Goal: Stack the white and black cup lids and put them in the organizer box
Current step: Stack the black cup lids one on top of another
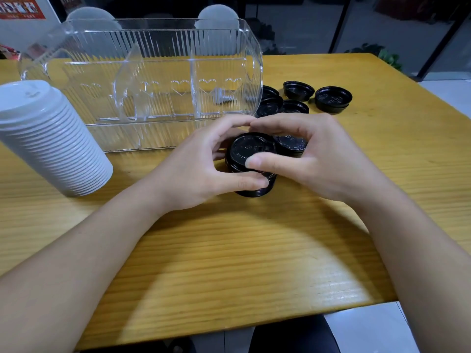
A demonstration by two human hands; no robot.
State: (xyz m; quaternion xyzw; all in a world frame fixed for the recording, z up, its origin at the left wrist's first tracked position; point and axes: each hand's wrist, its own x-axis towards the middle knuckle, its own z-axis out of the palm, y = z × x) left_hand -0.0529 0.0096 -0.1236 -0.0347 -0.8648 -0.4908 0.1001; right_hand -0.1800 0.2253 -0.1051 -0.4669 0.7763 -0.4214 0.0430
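Meanwhile, both hands, left [204,164] and right [305,159], clasped around black lid stack [251,159] beside clear organizer box [163,72].

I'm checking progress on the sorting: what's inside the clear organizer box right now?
No lids show inside the clear organizer box; only its dividers and the table seen through the ribbed walls. The white lid stack covers its near left corner, so that bit can't be checked.

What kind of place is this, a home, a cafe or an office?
Probably an office or meeting room, though I cannot be sure. The work happens on a wooden table with rounded chair backs behind it, dark glass partitions stand beyond, and a potted plant sits by them.
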